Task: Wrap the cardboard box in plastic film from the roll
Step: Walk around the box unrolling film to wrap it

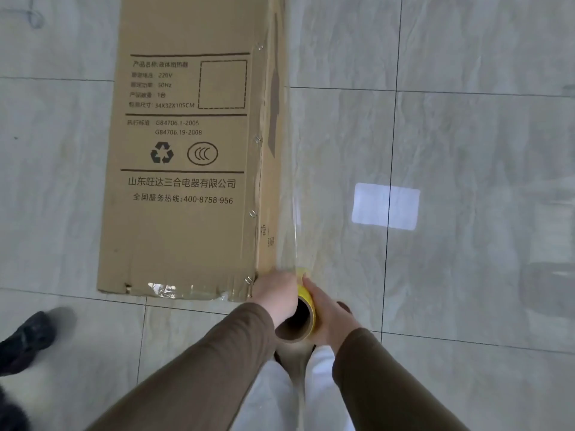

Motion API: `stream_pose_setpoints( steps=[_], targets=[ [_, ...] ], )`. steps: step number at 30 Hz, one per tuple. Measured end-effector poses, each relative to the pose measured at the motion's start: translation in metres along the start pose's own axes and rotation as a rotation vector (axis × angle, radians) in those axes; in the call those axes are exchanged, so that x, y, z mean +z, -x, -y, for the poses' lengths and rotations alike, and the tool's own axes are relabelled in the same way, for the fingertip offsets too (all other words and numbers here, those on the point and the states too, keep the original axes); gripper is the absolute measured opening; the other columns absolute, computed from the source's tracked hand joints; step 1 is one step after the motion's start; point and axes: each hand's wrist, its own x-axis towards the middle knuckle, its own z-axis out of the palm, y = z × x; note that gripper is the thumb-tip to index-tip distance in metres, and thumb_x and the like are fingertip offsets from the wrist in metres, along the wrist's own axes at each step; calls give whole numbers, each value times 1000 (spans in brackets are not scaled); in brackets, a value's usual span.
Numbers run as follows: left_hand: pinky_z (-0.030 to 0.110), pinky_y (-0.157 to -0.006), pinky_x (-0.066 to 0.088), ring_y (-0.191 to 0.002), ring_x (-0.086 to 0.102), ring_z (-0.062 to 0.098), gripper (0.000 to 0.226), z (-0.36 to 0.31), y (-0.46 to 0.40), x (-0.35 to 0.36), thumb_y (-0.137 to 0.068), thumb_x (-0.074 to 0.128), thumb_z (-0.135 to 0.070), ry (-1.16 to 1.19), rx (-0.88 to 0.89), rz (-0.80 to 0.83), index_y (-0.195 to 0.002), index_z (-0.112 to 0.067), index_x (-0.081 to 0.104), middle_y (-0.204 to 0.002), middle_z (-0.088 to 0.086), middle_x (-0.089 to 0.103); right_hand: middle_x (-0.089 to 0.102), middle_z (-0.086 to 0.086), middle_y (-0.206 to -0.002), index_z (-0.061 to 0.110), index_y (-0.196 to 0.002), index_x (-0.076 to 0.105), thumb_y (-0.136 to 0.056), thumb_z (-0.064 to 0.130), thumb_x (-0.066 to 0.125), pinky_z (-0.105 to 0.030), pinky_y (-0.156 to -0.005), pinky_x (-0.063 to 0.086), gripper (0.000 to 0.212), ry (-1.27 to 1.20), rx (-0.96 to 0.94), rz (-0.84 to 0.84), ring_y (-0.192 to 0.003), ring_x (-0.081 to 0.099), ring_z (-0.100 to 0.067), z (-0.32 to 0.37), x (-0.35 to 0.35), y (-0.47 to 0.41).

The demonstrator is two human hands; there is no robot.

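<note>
Both hands, left hand (275, 295) and right hand (326, 312), grip the roll (298, 318) beside the box (186, 181); slack could wrinkle the film (294, 181).

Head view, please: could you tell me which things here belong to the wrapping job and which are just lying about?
Belongs to the job:
- printed brown cardboard box
- yellow-edged roll of clear plastic film
- left hand and right hand, both gripping the roll

Just there:
- dark shoe
- grey tiled floor

Indoor room, kind unclear: glossy grey marble-look floor tiles (466, 135).
</note>
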Motion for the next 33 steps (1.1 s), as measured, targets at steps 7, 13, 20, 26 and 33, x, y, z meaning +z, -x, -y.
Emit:
stream_pose_setpoints(
  steps=[7,13,20,26,33],
  targets=[
    [29,-99,43,-127,51,22,69,20,29,44,-89,50,-11,572,42,-255,-152,-26,29,-145,-1,49,76,-25,-114,8,-132,61,-83,61,75,-52,-85,62,73,-151,-30,-60,-103,74,-42,-33,-3,-14],
    [26,-79,46,-91,60,20,43,27,49,95,-82,57,-10,1110,-296,-140,-125,-16,59,-100,-7,64,76,-25,-81,-7,-91,73,-99,45,56,-44,-61,62,55,-443,-19,51,-67,76,-40,-81,-5,-25],
    [36,-89,53,-108,61,30,44,45,47,104,-86,44,-3,552,-81,-56,-126,-15,54,-120,8,64,71,-25,-103,1,-121,64,-104,26,51,-50,-84,55,33,-380,-61,105,-97,66,-40,-120,-9,-30],
    [36,-87,49,-110,61,30,38,42,53,123,-90,51,-4,35,122,-77,-125,-15,58,-119,9,64,65,-20,-120,11,-125,56,-100,39,63,-44,-67,64,39,-133,-141,-182,-84,74,-35,-127,-41,-51],
    [34,-70,43,-98,64,30,51,41,54,146,-86,50,-12,222,158,-165,-135,-16,38,-108,8,66,78,-21,-99,2,-131,64,-87,55,75,-42,-77,60,69,111,-76,-36,-81,76,-34,-126,-34,-54]
  ],
)
